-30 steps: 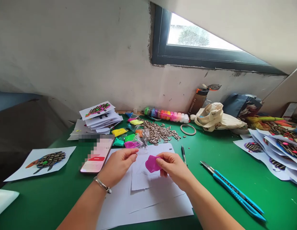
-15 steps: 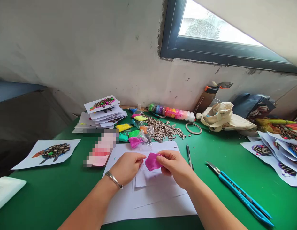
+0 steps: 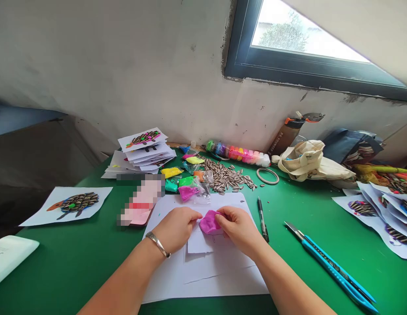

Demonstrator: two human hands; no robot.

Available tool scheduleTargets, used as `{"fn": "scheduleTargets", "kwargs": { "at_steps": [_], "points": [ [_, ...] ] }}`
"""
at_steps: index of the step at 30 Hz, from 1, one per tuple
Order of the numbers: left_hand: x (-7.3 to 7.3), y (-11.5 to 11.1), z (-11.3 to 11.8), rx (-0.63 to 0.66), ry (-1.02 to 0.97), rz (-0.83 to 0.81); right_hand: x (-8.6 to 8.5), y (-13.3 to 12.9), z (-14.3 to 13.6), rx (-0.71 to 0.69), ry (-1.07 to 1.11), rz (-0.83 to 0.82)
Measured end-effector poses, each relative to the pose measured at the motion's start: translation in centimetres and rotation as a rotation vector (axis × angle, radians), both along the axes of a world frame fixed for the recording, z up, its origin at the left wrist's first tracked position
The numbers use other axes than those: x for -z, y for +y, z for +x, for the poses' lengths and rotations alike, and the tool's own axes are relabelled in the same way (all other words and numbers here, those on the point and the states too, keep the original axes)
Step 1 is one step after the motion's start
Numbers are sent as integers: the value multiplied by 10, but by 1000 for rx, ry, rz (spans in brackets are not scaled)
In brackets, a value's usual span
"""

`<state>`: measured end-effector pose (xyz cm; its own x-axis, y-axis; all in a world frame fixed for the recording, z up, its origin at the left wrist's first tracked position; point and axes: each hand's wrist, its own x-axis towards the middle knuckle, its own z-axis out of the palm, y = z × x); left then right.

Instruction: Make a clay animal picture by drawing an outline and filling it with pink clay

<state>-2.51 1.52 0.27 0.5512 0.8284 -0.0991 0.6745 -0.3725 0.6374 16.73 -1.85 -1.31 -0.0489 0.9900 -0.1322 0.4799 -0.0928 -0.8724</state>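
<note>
A thin flattened piece of magenta modelling clay (image 3: 210, 222) lies over a pencil drawing on a small white paper (image 3: 198, 246). My right hand (image 3: 238, 225) pinches its right edge between thumb and fingers. Close by its left edge, my left hand (image 3: 179, 229) has curled fingers with thumb and index tip together; whether anything is between them is hidden. Underneath is a larger white sheet (image 3: 223, 280). Just beyond my hands, an opened bag of magenta clay (image 3: 188, 192) rests at the sheet's far edge.
Sunflower seeds (image 3: 226, 175) are heaped behind the clay bags. Right of the sheet lie a pen (image 3: 263, 221) and a blue utility knife (image 3: 331, 267) with its blade out. Seed pictures (image 3: 74, 204) and a pink phone-like object (image 3: 144, 205) are at left. A tape roll (image 3: 268, 176) lies farther back.
The magenta clay has come down flat over the drawing, with my right hand still on its edge. My left fingertips are now nearer its left side. The view has shifted slightly.
</note>
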Motion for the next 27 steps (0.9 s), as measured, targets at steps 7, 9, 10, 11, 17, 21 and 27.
{"fn": "scheduleTargets", "kwargs": {
  "at_steps": [7, 9, 10, 11, 17, 21, 27],
  "points": [
    [-2, -7, 3, 147, 82, 98, 1, -2, 4, -16, -205, 72],
    [-1, -8, 3, 171, 119, 123, -1, -4, 8, -19, -239, 55],
    [0, -8, 3, 183, 137, 136, -2, -5, 10, -18, -258, 46],
    [0, -8, 4, 194, 156, 150, -4, -6, 12, -18, -279, 41],
    [3, -8, 5, 216, 241, 181, -4, -7, 21, -29, -437, 109],
    [1, -8, 5, 217, 253, 186, -4, -4, 23, -37, -491, 105],
    [-2, -7, 7, 218, 277, 172, 2, -2, 25, -28, -585, 119]
  ]
}}
